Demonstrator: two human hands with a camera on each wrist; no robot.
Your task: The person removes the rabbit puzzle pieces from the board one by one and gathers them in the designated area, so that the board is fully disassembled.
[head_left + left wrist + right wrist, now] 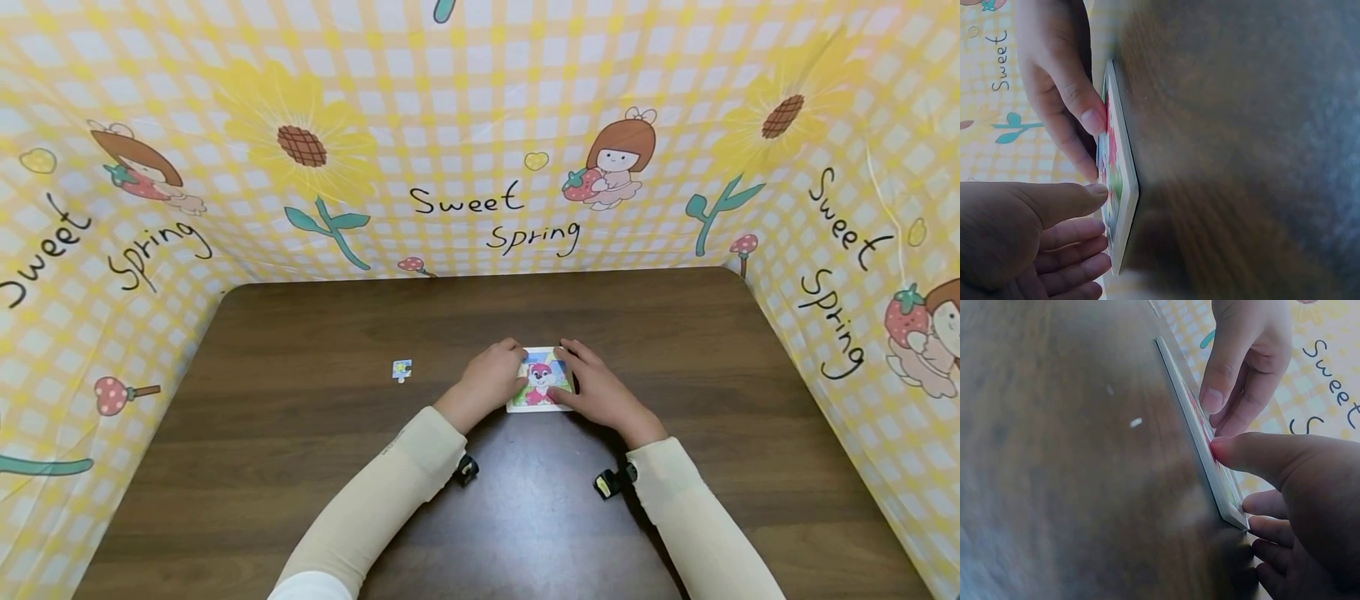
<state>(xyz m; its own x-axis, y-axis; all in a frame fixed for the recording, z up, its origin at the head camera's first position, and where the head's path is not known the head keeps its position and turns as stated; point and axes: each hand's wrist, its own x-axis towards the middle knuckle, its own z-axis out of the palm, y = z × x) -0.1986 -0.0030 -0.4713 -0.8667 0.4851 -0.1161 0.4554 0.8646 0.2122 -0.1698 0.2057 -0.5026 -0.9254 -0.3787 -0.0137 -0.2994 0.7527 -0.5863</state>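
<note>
Ideally, the relaxed, unclenched fingers of the left hand point(489, 377) and right hand point(602, 392) would press evenly, thumbs over the top and the others along opposite sides, to steady the framed puzzle point(540, 383), which lies between them on the tabletop point(300, 475), a loose piece point(402, 368) well apart leftward.

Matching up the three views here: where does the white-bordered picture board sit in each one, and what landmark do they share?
Head: picture board just right of and below centre, between the left hand and right hand.
Left wrist: picture board left of centre, a narrow near-vertical strip.
Right wrist: picture board right of centre, slanting down to the right.
Shared landmark: yellow-checked cloth with "Sweet" lettering.
</note>
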